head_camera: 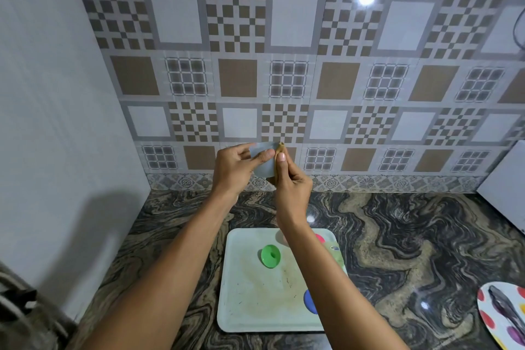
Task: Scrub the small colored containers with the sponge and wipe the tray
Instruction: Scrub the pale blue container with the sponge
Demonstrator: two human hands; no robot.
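Both hands are raised in front of the tiled wall, above the counter. My left hand (237, 163) grips a small pale grey-blue container (262, 160). My right hand (289, 176) pinches a brownish sponge (279, 150) against the container's right edge. Below, a pale green tray (250, 287) with brown stains lies on the counter. On it sits a green container (270, 256). My right forearm partly hides a pink container (320, 238) and a blue container (309, 301).
The counter (397, 250) is dark swirled marble. A white plate with coloured dots (502, 318) holding a dark utensil lies at the right edge. A white board (505, 182) leans at the far right. A plain wall (56, 150) closes the left side.
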